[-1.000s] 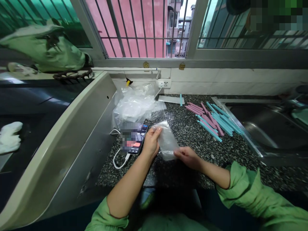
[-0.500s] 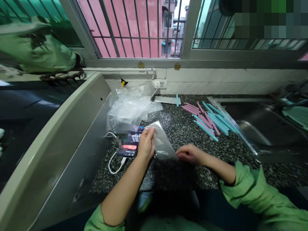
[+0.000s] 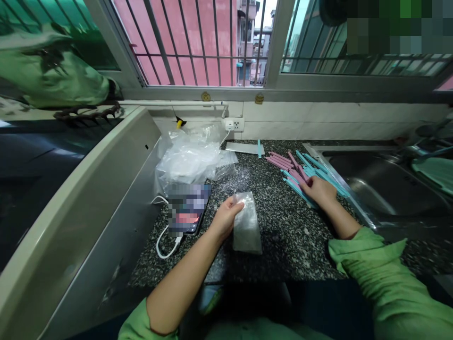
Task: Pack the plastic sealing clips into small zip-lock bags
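My left hand [image 3: 227, 216] pinches the upper left edge of a small clear plastic bag [image 3: 247, 229], thumb on top. The bag hangs flat over the counter and looks empty. My right hand [image 3: 321, 191] is at the near side of a loose pile of slim plastic sticks. Its fingers are closed at the end of a pink stick [image 3: 300, 175], and the fingertips are partly hidden. Other pink sticks [image 3: 279, 160] lie to the left in the pile, with blue sticks [image 3: 295, 186] among and beside them.
A heap of clear plastic bags [image 3: 187, 156] lies at the back left, behind a phone [image 3: 200, 208] with a white cable [image 3: 158, 249]. A blue stick [image 3: 259, 148] rests across a pale flat strip [image 3: 242, 148]. A metal sink [image 3: 382, 184] is at right; a wall socket [image 3: 238, 124] is behind.
My right hand has left the bag's lower corner and moved right and away from me to the sticks. My left hand has shifted slightly right and nearer, turning the bag more upright.
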### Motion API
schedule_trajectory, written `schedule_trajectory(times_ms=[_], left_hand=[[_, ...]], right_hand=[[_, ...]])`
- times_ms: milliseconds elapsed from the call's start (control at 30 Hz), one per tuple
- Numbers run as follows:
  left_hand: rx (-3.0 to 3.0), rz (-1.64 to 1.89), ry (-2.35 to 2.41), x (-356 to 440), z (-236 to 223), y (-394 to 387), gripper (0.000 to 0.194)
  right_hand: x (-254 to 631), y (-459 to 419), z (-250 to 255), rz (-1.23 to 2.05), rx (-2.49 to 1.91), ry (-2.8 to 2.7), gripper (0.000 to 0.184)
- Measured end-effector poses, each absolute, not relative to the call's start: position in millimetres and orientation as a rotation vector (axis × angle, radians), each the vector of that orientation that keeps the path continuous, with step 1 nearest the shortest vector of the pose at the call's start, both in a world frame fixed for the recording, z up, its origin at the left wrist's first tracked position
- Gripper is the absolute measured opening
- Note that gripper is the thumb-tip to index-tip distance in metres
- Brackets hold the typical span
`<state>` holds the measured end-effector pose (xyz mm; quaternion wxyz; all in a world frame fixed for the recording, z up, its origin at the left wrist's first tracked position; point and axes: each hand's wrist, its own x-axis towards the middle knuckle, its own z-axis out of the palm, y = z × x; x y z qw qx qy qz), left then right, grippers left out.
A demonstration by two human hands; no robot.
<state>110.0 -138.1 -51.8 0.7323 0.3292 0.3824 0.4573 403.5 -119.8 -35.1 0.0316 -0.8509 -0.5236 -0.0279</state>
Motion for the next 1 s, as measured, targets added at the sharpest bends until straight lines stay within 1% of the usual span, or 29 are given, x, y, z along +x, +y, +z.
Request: schedule_trajectory(times_ms=[167, 367, 533, 667, 800, 900, 1000], left_hand=[[0.755, 0.985, 0.871, 112, -59, -136, 0.035], [0.715, 1.016, 0.876, 113, -61, -133, 0.040], [0.735, 1.009, 0.877, 112, -62, -132, 0.038], [0.728, 0.971, 0.873, 112, -64, -130, 0.038], [0.729, 0.964, 0.880, 111, -65, -129, 0.038], [0.786, 0.976, 0.933, 110, -66, -127, 0.036], [0.863, 0.992, 1.011, 111, -65, -125, 0.033]], right_hand=[[400, -121, -32, -0.062, -2.673, -1.607, 0.042], [401, -120, -36, -0.137, -2.624, -1.676, 0.033], [403, -119, -39, -0.230, -2.512, -1.674, 0.031], [396, -121, -42, -0.332, -2.327, -1.690, 0.030], [377, -126, -42, -0.359, -2.005, -1.805, 0.032], [359, -132, -39, -0.316, -1.795, -1.892, 0.032], [340, -138, -35, -0.216, -1.648, -1.981, 0.028]])
